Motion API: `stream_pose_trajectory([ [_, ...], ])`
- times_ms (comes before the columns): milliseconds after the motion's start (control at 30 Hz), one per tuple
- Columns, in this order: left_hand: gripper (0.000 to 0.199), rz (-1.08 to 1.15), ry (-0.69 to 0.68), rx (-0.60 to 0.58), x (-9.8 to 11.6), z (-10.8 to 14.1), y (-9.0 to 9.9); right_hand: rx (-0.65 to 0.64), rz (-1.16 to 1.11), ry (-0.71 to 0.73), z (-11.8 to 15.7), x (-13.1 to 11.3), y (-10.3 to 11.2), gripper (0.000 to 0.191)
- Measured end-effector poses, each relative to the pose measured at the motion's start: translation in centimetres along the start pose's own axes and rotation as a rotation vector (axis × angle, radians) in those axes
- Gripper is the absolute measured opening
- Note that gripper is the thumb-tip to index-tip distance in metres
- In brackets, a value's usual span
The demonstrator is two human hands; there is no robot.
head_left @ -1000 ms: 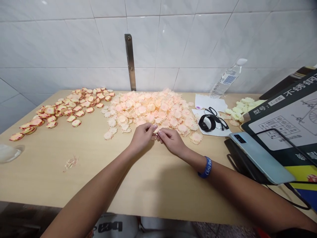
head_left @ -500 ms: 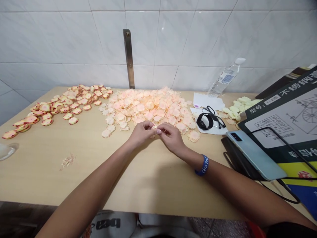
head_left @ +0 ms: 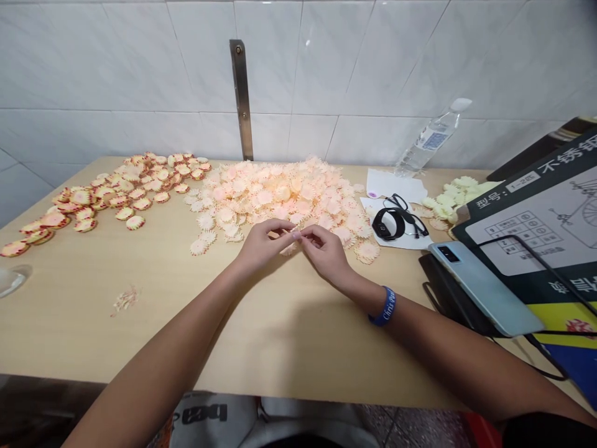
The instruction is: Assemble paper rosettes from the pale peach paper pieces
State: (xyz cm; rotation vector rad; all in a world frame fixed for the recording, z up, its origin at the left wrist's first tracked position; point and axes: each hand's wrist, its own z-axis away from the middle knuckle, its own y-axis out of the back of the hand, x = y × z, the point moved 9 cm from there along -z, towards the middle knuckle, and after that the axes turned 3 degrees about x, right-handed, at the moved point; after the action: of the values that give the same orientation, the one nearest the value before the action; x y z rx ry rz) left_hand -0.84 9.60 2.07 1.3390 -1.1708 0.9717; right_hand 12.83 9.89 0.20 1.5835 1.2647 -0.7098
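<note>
The person's left hand (head_left: 265, 246) and right hand (head_left: 328, 252) meet above the middle of the worktop (head_left: 261, 348), fingertips drawn together at one spot. Each grip has thumb and fingers brought close, but what lies between them is too small to make out, so whether either pinches anything cannot be told. A pale scalloped piece (head_left: 290, 249) shows just below the fingertips, held or lying there, one cannot tell which.

Directly beyond the hands spreads a heap of pale pink scalloped discs (head_left: 280, 193). Left of it lie red-edged discs (head_left: 124, 190), and nearer the person, a small scatter of shavings (head_left: 125, 300). A blue wristband (head_left: 385, 307) circles the right wrist.
</note>
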Motion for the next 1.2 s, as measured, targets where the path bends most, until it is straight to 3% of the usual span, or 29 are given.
stream_pose_trajectory([
  [267, 0.034, 0.165, 0.128, -0.014, -2.0, -0.6, 0.2, -0.028, -0.081, -0.057, 0.2, 0.2, -0.2, 0.019],
  [433, 0.039, 0.094, 0.123, 0.013, -2.4, -0.6, 0.4, -0.048, -0.199, -0.082, 0.2, 0.7, -0.6, 0.018],
  [767, 0.032, 0.044, 0.084, 0.000, -0.9, -0.1, -0.2, -0.019, -0.101, -0.008, 0.1, -0.2, 0.0, 0.016],
  [933, 0.030, 0.068, 0.090, -0.042, -0.7, 0.0, -0.6, 0.026, -0.167, -0.068, -0.3, 1.0, 0.4, 0.023],
  [1200, 0.019, -0.044, 0.017, -0.001, -0.4, -0.1, -0.1, 0.020, -0.201, -0.107, -0.3, 1.3, 0.4, 0.029],
])
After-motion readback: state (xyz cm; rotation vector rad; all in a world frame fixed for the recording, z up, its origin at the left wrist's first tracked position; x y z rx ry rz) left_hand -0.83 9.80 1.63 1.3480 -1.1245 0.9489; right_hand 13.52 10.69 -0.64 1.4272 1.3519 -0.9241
